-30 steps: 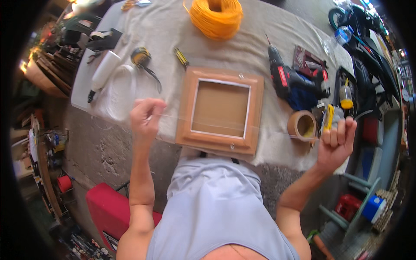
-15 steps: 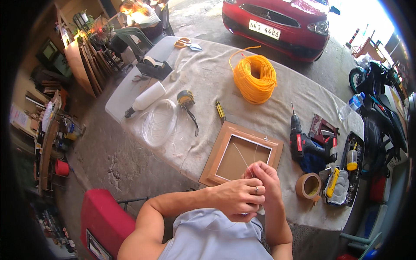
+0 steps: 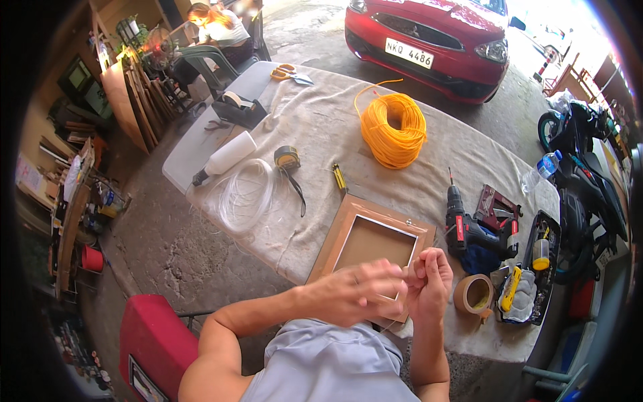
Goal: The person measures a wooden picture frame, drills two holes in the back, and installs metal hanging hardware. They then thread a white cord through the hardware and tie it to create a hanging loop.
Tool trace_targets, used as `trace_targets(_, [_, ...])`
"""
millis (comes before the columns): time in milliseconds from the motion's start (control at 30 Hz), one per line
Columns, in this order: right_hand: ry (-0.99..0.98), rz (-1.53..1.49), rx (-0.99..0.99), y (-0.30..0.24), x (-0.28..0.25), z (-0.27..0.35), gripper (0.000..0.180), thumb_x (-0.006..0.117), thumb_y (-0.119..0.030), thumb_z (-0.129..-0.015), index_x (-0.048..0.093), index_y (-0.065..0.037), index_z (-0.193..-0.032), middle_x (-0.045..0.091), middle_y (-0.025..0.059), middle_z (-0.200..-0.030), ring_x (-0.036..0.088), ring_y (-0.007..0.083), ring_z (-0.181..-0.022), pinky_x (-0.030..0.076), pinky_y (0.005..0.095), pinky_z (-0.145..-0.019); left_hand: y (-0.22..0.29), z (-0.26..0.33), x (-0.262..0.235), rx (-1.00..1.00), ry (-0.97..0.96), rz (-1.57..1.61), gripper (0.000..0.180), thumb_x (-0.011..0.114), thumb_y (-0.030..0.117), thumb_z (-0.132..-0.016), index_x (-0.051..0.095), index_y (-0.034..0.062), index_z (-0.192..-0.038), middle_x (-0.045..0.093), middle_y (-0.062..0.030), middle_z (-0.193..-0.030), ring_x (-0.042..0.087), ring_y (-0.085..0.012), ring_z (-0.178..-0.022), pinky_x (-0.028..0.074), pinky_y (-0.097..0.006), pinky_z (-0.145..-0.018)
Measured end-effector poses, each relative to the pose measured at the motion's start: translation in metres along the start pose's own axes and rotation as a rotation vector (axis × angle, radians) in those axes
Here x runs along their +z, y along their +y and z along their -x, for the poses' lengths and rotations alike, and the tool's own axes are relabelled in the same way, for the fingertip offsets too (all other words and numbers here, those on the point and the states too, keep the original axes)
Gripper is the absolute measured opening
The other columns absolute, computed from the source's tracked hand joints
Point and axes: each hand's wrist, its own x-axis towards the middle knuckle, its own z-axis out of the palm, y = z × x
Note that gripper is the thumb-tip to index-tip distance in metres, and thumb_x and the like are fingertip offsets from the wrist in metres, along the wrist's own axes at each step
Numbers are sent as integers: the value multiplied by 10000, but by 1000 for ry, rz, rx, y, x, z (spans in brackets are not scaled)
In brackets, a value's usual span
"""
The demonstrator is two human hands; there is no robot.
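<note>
Over the near edge of a wooden picture frame point(image 3: 328, 249) lying on the table, my two hands work close together. My right hand point(image 3: 430, 281) is closed, thumb and fingertips pinched on a thin nylon line that barely shows. Just left of it is my left hand point(image 3: 358, 293), its fingers smeared by motion, so whether they grip the line cannot be told. A small metal ring point(image 3: 409, 221) sits on the frame's far side. A loose coil of clear nylon line point(image 3: 246, 195) lies to the left.
Around the cloth-covered table point(image 3: 315, 127) lie an orange rope coil point(image 3: 394, 130), tape measure point(image 3: 287, 158), white bottle point(image 3: 231, 153), scissors point(image 3: 291, 74), cutter point(image 3: 339, 177), drill point(image 3: 462, 221), staple gun point(image 3: 492, 206), brown tape roll point(image 3: 473, 295) and tool tray point(image 3: 546, 268). A red car point(image 3: 429, 40) stands beyond.
My hands have parted slightly, the right moving a little rightward and the left now blurred. The line strands seen above the frame's opening no longer show there.
</note>
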Motion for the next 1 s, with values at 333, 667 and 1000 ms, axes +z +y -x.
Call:
trace_targets(333, [-105, 538, -99, 27, 14, 20, 117, 575, -73, -945, 623, 29, -975, 528, -56, -738, 416, 8, -627, 325, 167, -535, -8, 10, 18, -584, 465, 410, 236, 692, -2, -814, 666, 31, -1046, 677, -102, -889, 651, -190, -756, 522, -273, -681])
trace_targets(667, [-170, 775, 20, 21, 13, 22, 112, 630, -64, -894, 687, 27, -923, 590, 29, -680, 480, 53, -599, 393, 216, -547, -8, 6, 20, -832, 612, 881, 121, 629, -17, -873, 626, 13, -990, 685, -96, -925, 657, -123, -877, 537, -243, -736])
trace_targets(1000, [-202, 411, 302, 16, 8, 20, 182, 589, -87, -929, 651, 46, -1037, 635, 25, -795, 535, 63, -661, 417, 204, -578, -11, 13, 23, -765, 440, 804, 128, 641, 5, -872, 630, 22, -999, 674, -86, -892, 658, -129, -796, 530, -249, -702])
